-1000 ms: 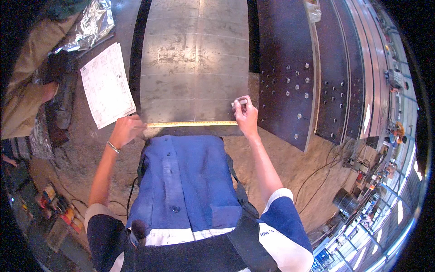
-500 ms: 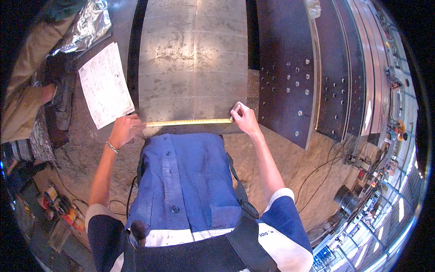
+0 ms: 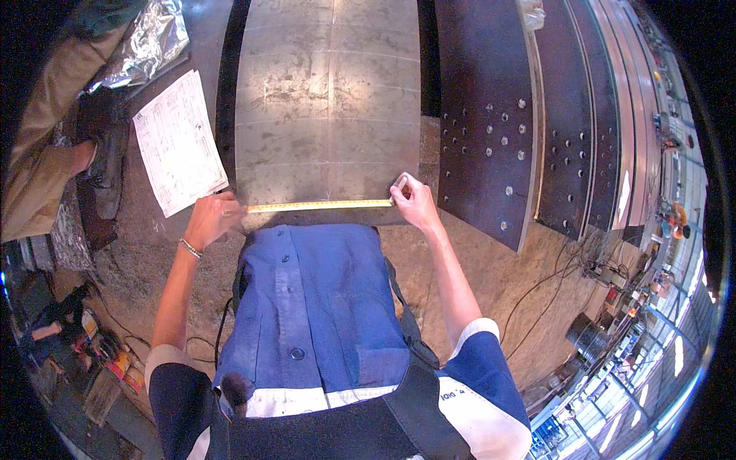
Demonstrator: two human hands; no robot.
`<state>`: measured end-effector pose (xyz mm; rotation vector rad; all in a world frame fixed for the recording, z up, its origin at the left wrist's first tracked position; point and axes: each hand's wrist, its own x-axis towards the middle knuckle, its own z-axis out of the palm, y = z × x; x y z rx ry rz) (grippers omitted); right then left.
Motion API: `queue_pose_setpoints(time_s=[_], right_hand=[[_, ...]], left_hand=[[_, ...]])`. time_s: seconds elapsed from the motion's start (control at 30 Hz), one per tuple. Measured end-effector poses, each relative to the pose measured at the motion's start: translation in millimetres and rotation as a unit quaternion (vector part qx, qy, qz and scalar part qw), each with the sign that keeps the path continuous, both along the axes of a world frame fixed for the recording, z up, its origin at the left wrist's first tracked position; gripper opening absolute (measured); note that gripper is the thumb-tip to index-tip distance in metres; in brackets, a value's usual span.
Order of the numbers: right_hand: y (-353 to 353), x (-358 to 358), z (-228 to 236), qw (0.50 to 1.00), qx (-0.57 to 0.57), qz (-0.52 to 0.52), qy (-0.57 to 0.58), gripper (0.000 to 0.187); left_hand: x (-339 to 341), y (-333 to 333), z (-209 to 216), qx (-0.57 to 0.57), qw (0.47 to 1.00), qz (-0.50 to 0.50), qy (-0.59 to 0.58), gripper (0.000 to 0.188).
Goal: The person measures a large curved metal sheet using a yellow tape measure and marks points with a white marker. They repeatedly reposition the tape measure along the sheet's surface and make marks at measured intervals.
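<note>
A yellow measuring tape [image 3: 322, 205] is stretched straight across the near edge of a grey steel plate [image 3: 291, 146]. Faint lines cross the plate, and dark smudges mark its surface. My left hand [image 3: 213, 220], with a bracelet at the wrist, is closed on the tape's left end beside the plate's near left corner. At the opposite corner my right hand [image 3: 414, 201] pinches the tape's right end between thumb and fingers. The tape's case cannot be made out. A sheet of paper with print and drawings [image 3: 178, 146] lies just beyond my left hand.
Dark steel plates with drilled holes [image 3: 487, 146] stand to the right, several more behind them. Crumpled silver foil [image 3: 157, 46] lies far left, near another person's trousered leg [image 3: 34, 184]. Cables [image 3: 548, 287] run over the brown floor [image 3: 475, 276].
Both my hands and the tape hold nearly the same place. At the lower left, a dark shape with a bare, skin-coloured part has come into view near the floor clutter.
</note>
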<state>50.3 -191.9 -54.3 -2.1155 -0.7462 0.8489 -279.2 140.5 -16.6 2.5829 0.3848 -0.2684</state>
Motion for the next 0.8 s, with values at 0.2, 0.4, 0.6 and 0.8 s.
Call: queue_pose_setpoints(time_s=[0.2,0.4,0.6,0.8], right_hand=[[3,-6,8,0.999,-0.023,0.011,-0.035,0.014],[19,0,17,0.947,0.093,-0.069,-0.301,0.012],[28,3,47,0.957,0.075,-0.171,-0.223,0.014],[31,-32,44,0.966,0.09,-0.173,-0.171,0.012]], left_hand=[[1,0,4,0.001,1.0,-0.005,0.007,0.009],[7,-1,5,0.01,1.0,-0.014,0.016,0.01],[-2,1,2,-0.013,1.0,0.004,0.011,0.011],[-3,1,1,-0.001,1.0,-0.003,0.004,0.013]])
